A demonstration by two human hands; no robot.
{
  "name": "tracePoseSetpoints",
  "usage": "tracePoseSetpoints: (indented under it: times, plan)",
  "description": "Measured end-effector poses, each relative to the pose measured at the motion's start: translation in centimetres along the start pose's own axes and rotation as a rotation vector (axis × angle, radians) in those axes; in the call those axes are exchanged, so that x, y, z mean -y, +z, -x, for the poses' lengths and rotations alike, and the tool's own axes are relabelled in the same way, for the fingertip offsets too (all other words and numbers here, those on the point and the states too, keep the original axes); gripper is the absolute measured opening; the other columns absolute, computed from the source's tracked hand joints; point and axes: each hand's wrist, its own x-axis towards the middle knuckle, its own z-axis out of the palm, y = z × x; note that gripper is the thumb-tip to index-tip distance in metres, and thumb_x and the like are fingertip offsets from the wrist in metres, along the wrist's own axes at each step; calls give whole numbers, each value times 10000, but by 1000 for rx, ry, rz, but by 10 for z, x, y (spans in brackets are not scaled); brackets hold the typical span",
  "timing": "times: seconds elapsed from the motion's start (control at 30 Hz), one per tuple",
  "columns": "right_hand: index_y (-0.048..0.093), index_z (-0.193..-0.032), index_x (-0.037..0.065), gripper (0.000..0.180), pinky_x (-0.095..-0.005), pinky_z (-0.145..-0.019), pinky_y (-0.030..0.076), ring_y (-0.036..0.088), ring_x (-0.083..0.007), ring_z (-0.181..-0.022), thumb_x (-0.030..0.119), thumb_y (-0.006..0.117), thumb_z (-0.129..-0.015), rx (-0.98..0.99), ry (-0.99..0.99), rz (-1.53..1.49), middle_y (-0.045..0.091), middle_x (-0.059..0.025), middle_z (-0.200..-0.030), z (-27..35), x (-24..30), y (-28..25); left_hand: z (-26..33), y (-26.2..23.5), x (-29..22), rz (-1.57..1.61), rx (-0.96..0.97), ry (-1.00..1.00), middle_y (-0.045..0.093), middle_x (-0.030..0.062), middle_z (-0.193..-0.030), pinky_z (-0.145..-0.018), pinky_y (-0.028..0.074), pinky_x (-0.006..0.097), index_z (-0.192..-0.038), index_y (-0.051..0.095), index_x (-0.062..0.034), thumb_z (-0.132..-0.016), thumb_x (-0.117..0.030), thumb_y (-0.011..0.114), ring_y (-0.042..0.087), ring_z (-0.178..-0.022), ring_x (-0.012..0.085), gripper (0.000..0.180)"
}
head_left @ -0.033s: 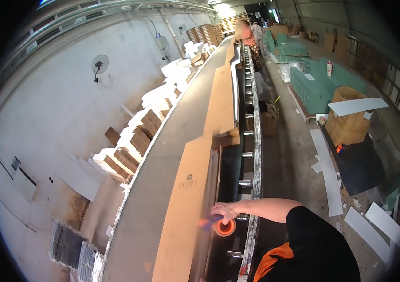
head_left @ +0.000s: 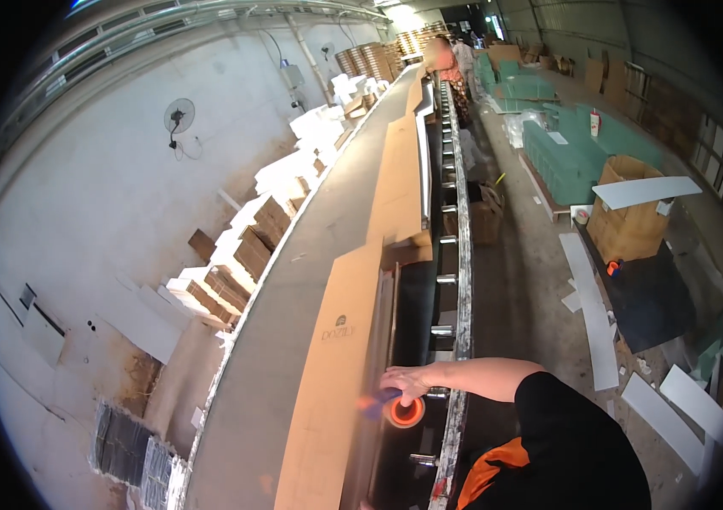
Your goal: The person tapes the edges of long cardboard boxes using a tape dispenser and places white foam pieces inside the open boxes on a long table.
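My right hand (head_left: 406,382) is closed around a tape dispenser whose blurred purple-and-orange end (head_left: 376,403) meets the side of a long brown carton (head_left: 332,340). An orange-rimmed tape roll (head_left: 417,415) sits on the dispenser, just below my fingers. The carton lies lengthwise on a grey conveyor belt (head_left: 264,374), dark print on its top face. At the picture's lower edge shows a sliver of skin, apparently my left hand (head_left: 366,505); its fingers are cut off from view.
More long cartons (head_left: 395,183) lie farther up the belt. A roller rail (head_left: 462,297) runs along the right side. White-topped stacks (head_left: 247,246) line the wall. To the right stand a tall brown box (head_left: 629,221) and green wrapped stacks (head_left: 565,161). A co-worker (head_left: 455,76) stands far ahead.
A sliver of skin now shows at the lower edge by the carton. My right hand and the dispenser stay in nearly the same place.
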Motion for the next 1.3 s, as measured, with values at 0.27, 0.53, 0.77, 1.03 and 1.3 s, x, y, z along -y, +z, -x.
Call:
tracePoseSetpoints:
  times: [0.27,0.53,0.77,1.03,1.3]
  plan:
    - [562,-1117,42,591,-441,-1056,324,457,-348,-1136,190,690,-559,-209,-102,-138,524,-140,-1120,-4,1,27,-28,29,9,-76,-47,-273,654,113,-669,-528,469,483,-672,644,-97,-616,-58,603,626,-599,347,79]
    - [480,-1323,45,825,-508,-1197,147,277,-429,-1394,193,773,-566,-143,25,-189,380,-237,-1429,31,55,61,17,-3,40,-9,-47,-305,641,121,-586,-519,481,457,-535,637,-110,-550,-19,576,619,-557,344,111]
    - [436,-1391,83,925,-570,-1179,107,112,-509,-1433,234,777,-545,-98,-10,-368,232,-338,-1504,93,135,170,104,-101,78,9,249,-503,702,187,-720,-688,548,465,-777,773,-95,-650,-133,585,670,-658,356,230]
    - [504,-1328,41,734,-354,-1047,392,540,-181,-1170,7,649,-609,-10,115,-1147,587,-69,-1244,154,210,119,162,-145,164,-151,648,-546,708,216,-824,-752,530,480,-895,748,-19,-691,-275,660,677,-773,396,339]
    - [629,-1030,65,330,-289,-628,490,597,-119,-767,110,590,-705,-1513,554,-1322,630,-41,-877,183,-7,26,90,-126,112,368,299,-539,673,159,-827,-694,511,459,-984,678,-8,-808,-313,759,629,-761,361,361]
